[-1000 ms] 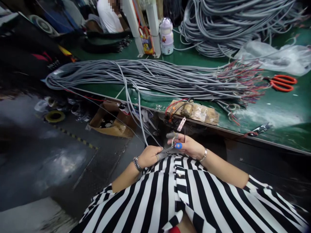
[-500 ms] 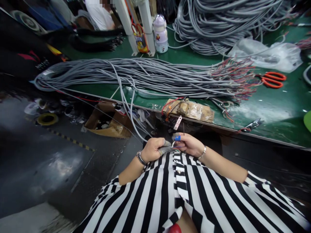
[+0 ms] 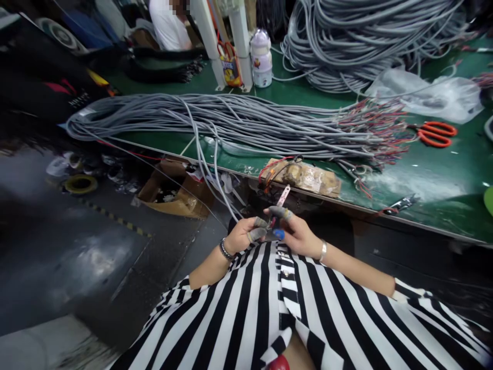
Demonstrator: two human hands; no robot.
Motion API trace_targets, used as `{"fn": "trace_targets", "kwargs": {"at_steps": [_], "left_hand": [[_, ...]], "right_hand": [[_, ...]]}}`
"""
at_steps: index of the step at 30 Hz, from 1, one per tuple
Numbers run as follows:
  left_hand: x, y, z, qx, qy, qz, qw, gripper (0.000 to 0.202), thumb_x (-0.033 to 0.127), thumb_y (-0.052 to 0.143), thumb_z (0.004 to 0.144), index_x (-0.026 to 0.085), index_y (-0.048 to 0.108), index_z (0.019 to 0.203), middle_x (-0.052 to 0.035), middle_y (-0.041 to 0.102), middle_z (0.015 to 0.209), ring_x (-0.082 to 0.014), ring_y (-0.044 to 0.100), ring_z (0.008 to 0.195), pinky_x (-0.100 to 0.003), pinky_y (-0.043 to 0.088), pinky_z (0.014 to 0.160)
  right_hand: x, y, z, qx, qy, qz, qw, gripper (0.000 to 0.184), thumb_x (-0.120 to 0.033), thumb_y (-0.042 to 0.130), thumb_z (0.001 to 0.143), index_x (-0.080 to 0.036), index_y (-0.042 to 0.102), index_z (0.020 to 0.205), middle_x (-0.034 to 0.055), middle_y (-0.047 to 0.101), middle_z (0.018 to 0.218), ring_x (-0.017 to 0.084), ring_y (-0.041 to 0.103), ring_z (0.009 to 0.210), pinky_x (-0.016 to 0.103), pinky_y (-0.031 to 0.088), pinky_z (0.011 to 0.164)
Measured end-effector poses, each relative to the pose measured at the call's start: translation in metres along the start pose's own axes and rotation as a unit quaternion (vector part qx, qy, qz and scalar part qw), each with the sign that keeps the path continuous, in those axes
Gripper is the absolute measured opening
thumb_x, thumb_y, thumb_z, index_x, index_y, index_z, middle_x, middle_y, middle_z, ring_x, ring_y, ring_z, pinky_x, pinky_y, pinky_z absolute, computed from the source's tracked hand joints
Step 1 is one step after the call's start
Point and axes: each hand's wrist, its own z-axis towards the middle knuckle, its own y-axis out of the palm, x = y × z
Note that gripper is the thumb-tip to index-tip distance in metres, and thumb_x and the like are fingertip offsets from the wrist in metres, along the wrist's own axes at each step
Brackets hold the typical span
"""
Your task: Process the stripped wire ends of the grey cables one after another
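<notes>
Both hands meet just above my striped lap, below the bench edge. My left hand [image 3: 243, 234], with a watch on the wrist and grey finger cots, is closed around the end of a grey cable [image 3: 215, 177] that hangs down from the bench. My right hand [image 3: 296, 234], wearing a bracelet and grey finger cots, pinches the thin coloured wires at that cable's tip, with a small blue-handled tool [image 3: 280, 234] held in its fingers. The fingertips of the two hands touch.
A long bundle of grey cables [image 3: 239, 123] with stripped red ends lies across the green bench [image 3: 423, 174]. Behind it: a large cable coil [image 3: 362, 41], a plastic bag [image 3: 427, 90], orange scissors [image 3: 437, 132], a bottle [image 3: 261, 57]. A cardboard box [image 3: 173, 192] sits on the floor. A person sits far back.
The hands have drawn together and risen slightly; my right index finger now stretches over the cable tip. The view shifted a little.
</notes>
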Motion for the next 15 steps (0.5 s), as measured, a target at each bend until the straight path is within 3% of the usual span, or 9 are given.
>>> {"fn": "trace_targets", "kwargs": {"at_steps": [3, 6, 8, 10, 13, 15], "left_hand": [[0.004, -0.003, 0.0, -0.046, -0.01, 0.037, 0.998, 0.044, 0.054, 0.064, 0.084, 0.01, 0.066, 0.08, -0.0079, 0.069, 0.071, -0.013, 0.063, 0.065, -0.022, 0.051, 0.065], [0.006, -0.006, 0.0, -0.09, -0.067, 0.012, 0.994, 0.044, 0.053, 0.065, 0.083, 0.01, 0.065, 0.083, -0.0087, 0.07, 0.071, -0.0136, 0.064, 0.061, -0.022, 0.052, 0.06], [0.008, -0.008, 0.001, -0.116, -0.082, 0.001, 0.99, 0.044, 0.053, 0.066, 0.083, 0.009, 0.065, 0.086, -0.0076, 0.069, 0.069, -0.0129, 0.063, 0.057, -0.021, 0.051, 0.056], [0.011, -0.008, 0.005, -0.13, -0.052, 0.026, 0.99, 0.043, 0.052, 0.067, 0.082, 0.009, 0.068, 0.087, -0.0069, 0.069, 0.068, -0.0123, 0.062, 0.058, -0.021, 0.05, 0.057], [0.017, -0.008, 0.014, -0.136, 0.033, 0.104, 0.985, 0.037, 0.047, 0.068, 0.082, 0.01, 0.072, 0.086, -0.0079, 0.071, 0.073, -0.0143, 0.065, 0.066, -0.022, 0.052, 0.067], [0.021, -0.008, 0.02, -0.133, 0.08, 0.154, 0.976, 0.03, 0.042, 0.069, 0.083, 0.012, 0.074, 0.087, -0.0088, 0.073, 0.078, -0.0158, 0.067, 0.071, -0.023, 0.052, 0.07]], "right_hand": [[0.007, -0.003, 0.004, -0.022, -0.091, -0.137, 0.986, 0.029, -0.024, 0.048, 0.094, -0.02, 0.058, 0.121, 0.012, 0.063, 0.115, 0.019, 0.061, 0.096, 0.033, 0.053, 0.082], [0.012, -0.01, 0.003, -0.034, -0.09, -0.146, 0.985, 0.02, -0.028, 0.046, 0.096, -0.018, 0.064, 0.096, 0.0087, 0.063, 0.092, 0.015, 0.059, 0.079, 0.028, 0.05, 0.071], [0.012, -0.012, 0.001, -0.059, -0.031, -0.069, 0.995, 0.028, -0.039, 0.048, 0.096, -0.017, 0.061, 0.086, 0.0055, 0.06, 0.081, 0.014, 0.054, 0.071, 0.027, 0.047, 0.066], [0.012, -0.011, -0.001, -0.074, 0.077, 0.049, 0.993, 0.041, -0.053, 0.05, 0.093, -0.016, 0.056, 0.077, 0.0014, 0.054, 0.07, 0.011, 0.048, 0.063, 0.024, 0.042, 0.059], [0.014, -0.004, -0.002, -0.025, 0.241, 0.183, 0.953, 0.054, -0.066, 0.058, 0.081, -0.017, 0.045, 0.063, -0.0051, 0.04, 0.054, 0.006, 0.032, 0.049, 0.021, 0.029, 0.046], [0.017, -0.002, 0.0, 0.037, 0.305, 0.228, 0.924, 0.057, -0.067, 0.065, 0.074, -0.019, 0.04, 0.057, -0.0069, 0.034, 0.048, 0.005, 0.025, 0.044, 0.021, 0.02, 0.042]]}}
